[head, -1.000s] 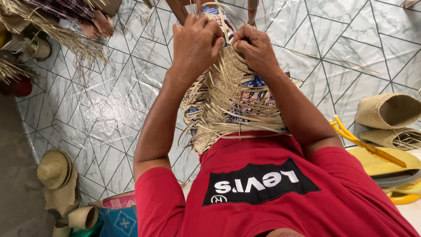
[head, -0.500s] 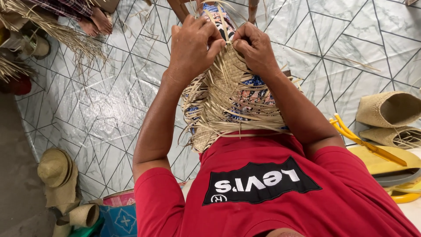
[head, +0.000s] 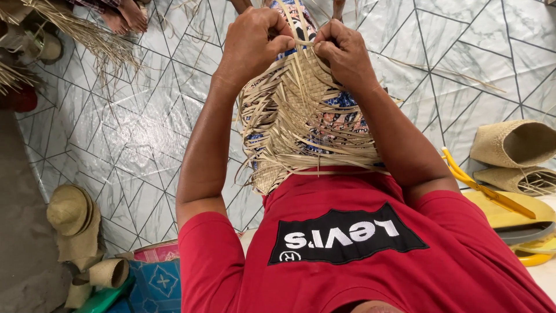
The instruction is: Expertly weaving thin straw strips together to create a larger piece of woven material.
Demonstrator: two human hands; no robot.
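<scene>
1. Seen from above, a person in a red shirt sits over a pale tiled floor, with a half-woven straw mat lying across the lap.
2. The left hand is clenched on the top edge of the weaving, its fingers curled around a few loose straw strips.
3. The right hand is just beside it, touching the same edge, thumb and fingers pinched on strips.
4. The woven piece runs from the hands, at the top of the view, down to the waist, between both forearms; loose strip ends stick out along its sides.
5. Patterned blue cloth shows through gaps in the weave beneath it.
6. At the right edge lie two woven straw bags, a yellow tool and a yellow flat object, possibly a sandal, though it is partly cut off.
7. At the lower left lie straw hats and a blue patterned box.
8. At the top left, a bundle of dry straw lies beside another person's bare feet.
</scene>
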